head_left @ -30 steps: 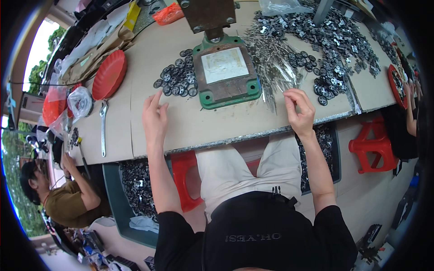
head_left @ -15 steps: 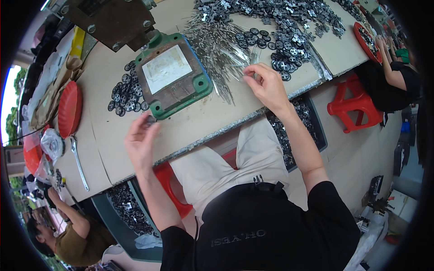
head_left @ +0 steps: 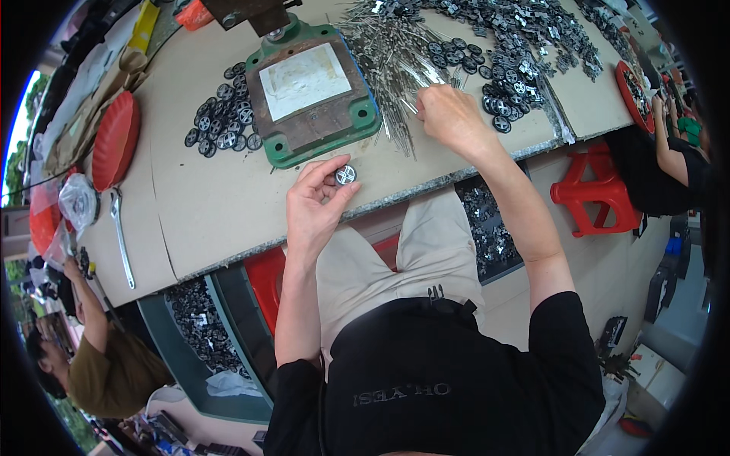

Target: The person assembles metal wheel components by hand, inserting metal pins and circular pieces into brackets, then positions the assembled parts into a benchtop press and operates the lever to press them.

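My left hand pinches a small black toy wheel with silver spokes between thumb and fingertips, just above the table's front edge. My right hand is closed, its fingertips at the near right side of a heap of thin metal rods. What those fingers grip is hidden by the hand. Between and beyond my hands stands a green machine base with a white sheet on its brown plate. More black wheels lie left of the base, and another wheel pile sits beyond my right hand.
Dark small parts cover the far right of the table. At left are a red dish and a wrench. Bins of parts stand below the edge. A red stool and co-workers are on both sides.
My left hand has moved right, from beside the base's left corner to in front of it, with the wheel now plainly visible. My right hand's fingers have closed down at the rods. The view has shifted slightly.
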`<control>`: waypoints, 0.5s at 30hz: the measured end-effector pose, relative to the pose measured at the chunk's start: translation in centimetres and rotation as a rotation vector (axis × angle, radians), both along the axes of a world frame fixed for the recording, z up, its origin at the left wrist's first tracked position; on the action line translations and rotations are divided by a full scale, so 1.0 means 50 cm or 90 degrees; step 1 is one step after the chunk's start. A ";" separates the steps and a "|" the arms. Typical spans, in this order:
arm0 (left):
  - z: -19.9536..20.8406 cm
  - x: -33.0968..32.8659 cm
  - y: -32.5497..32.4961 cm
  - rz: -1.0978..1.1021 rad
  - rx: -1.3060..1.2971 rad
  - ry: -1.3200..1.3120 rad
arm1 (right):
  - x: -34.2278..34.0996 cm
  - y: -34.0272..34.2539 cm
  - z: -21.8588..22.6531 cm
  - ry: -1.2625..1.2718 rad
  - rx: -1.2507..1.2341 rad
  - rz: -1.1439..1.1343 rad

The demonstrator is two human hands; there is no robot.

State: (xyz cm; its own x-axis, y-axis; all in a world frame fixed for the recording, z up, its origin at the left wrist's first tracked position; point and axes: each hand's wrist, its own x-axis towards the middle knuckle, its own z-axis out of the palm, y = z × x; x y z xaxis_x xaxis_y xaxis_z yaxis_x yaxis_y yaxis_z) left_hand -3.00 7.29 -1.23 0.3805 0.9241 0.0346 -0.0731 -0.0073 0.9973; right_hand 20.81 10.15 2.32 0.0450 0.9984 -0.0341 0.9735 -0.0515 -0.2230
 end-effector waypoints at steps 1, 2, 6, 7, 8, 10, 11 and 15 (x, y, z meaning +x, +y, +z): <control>-0.001 0.000 -0.001 0.003 -0.001 -0.002 | 0.001 0.001 0.001 -0.014 -0.013 -0.015; -0.001 0.000 -0.001 0.009 0.006 0.001 | 0.003 0.000 0.004 -0.016 -0.014 -0.013; -0.004 0.000 -0.003 0.020 0.031 0.016 | 0.011 -0.008 0.017 0.055 -0.043 0.006; -0.004 0.000 -0.003 0.018 0.030 0.014 | 0.012 -0.011 0.018 0.072 -0.030 0.000; -0.005 0.000 -0.003 0.020 0.037 0.030 | 0.009 -0.010 0.020 0.071 -0.030 -0.002; -0.004 0.001 -0.003 0.020 0.044 0.046 | -0.006 -0.004 0.023 0.096 -0.026 -0.008; -0.003 0.001 -0.004 0.016 0.043 0.054 | -0.009 -0.001 0.021 0.096 -0.026 -0.009; -0.005 0.001 -0.004 0.005 0.042 0.059 | -0.008 0.004 0.021 0.006 -0.085 0.010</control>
